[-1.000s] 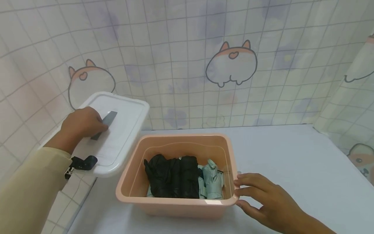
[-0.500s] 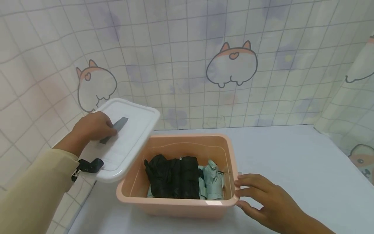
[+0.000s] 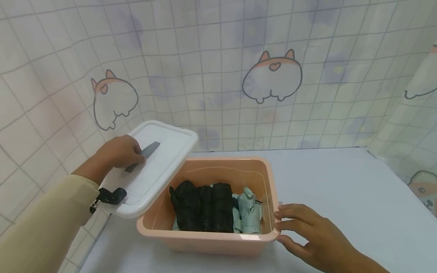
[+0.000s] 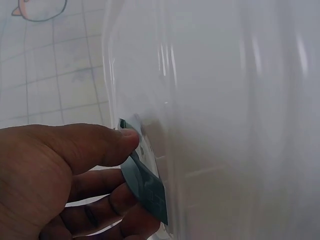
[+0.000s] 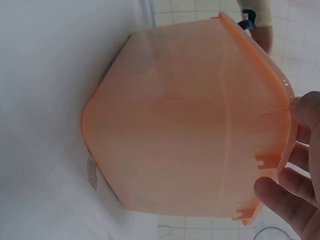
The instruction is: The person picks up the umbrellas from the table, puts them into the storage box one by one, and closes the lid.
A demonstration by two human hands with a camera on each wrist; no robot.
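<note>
My left hand (image 3: 123,152) pinches a grey strip (image 3: 150,149) on top of a white lid (image 3: 172,146), thumb on one side and fingers on the other. The lid hangs tilted in the air, over the left end of a peach-coloured plastic bin (image 3: 211,236). My right hand (image 3: 312,233) touches the bin's right rim with its fingertips, the fingers slightly bent and spread. Inside the bin lie black rolled fabric bundles (image 3: 199,208) and pale green rolled bundles (image 3: 250,214). In the right wrist view, the bin's outer end wall (image 5: 175,115) fills the middle.
The bin stands on a white tabletop (image 3: 327,178). A checked curtain (image 3: 218,68) with cartoon dog prints hangs behind and at both sides. A black strap (image 3: 110,196) is round my left wrist, over a beige sleeve (image 3: 54,223).
My left hand has carried the lid to the right and slightly down, nearer the bin's opening. The right hand, the bin and its contents have stayed in place.
</note>
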